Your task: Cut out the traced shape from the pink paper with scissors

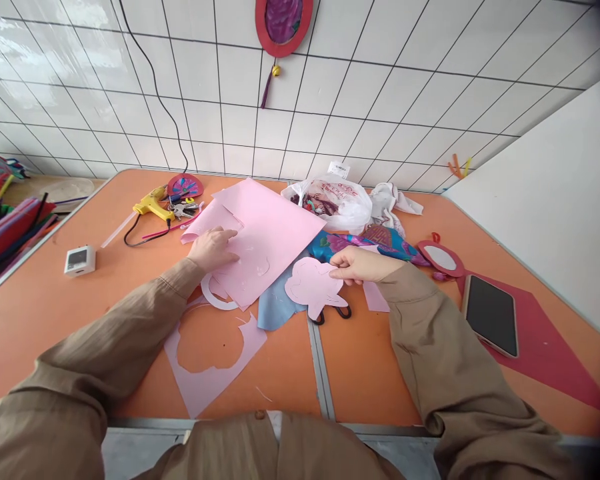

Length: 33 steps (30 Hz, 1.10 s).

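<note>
A large pink sheet [275, 233] lies at the middle of the orange table, and my left hand [214, 250] rests on its left part with the fingers apart. My right hand [357, 265] pinches the right edge of a pink flower-shaped cutout [313, 287] with pencil-like lines on it. Black scissor handles [343, 311] show just below the cutout; the rest of the scissors is hidden. A white ring [215, 297] sticks out under the large sheet's lower left side. Nearer my body is a pink offcut [205, 387] with a rounded hole.
A yellow glue gun [153, 203], keys [183, 210] and a white box [80, 261] are at the left. Behind are a plastic bag [347, 203] and patterned blue cloth [330, 247]. A phone [491, 313] lies on red sheet [545, 340] at the right.
</note>
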{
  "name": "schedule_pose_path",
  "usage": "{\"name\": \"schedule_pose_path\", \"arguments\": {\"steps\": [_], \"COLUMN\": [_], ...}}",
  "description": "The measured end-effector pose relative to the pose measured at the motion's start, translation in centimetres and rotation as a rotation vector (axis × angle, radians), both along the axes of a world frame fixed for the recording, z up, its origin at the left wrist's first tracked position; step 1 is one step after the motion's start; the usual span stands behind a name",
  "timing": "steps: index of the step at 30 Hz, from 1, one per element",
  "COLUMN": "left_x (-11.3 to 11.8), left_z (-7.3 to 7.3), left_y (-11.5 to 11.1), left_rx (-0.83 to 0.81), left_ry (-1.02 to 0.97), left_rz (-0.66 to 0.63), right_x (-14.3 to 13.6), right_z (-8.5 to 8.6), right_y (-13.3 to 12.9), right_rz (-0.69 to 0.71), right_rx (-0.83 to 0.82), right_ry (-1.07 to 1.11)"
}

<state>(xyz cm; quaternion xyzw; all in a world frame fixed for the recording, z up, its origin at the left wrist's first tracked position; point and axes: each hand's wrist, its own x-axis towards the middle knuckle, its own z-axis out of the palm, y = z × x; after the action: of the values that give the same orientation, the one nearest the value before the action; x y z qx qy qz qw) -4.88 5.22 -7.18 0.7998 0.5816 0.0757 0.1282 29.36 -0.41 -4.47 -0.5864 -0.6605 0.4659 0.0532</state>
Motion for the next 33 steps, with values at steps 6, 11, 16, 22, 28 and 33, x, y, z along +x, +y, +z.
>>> {"name": "schedule_pose_path", "arguments": {"steps": [6, 11, 16, 22, 28, 33], "left_x": [-0.5, -0.9, -2.0, -4.3, -2.0, 2.9], "left_z": [-0.1, -0.3, 1.2, 4.9, 6.6, 4.5], "left_y": [0.6, 1.1, 1.7, 1.8, -0.8, -4.5], "left_rx": [-0.02, -0.043, -0.088, 0.009, 0.035, -0.608], "left_ry": [-0.061, -0.145, -0.218, -0.183, -0.607, -1.207], "left_rz": [0.005, 0.021, 0.044, 0.197, 0.158, -0.059], "right_x": [-0.3, -0.8, -1.2, -2.1, -3.2, -4.4], "right_z": [1.2, 1.9, 1.9, 1.4, 1.4, 1.5], "right_y": [-0.4, -0.6, -0.7, -0.9, -1.3, -1.9], "right_rz": [0.015, -0.008, -0.054, -0.14, -0.218, -0.207], "right_rx": [0.049, 0.124, 0.184, 0.257, 0.339, 0.34], "right_ry": [0.102, 0.22, 0.314, 0.43, 0.511, 0.493]}}
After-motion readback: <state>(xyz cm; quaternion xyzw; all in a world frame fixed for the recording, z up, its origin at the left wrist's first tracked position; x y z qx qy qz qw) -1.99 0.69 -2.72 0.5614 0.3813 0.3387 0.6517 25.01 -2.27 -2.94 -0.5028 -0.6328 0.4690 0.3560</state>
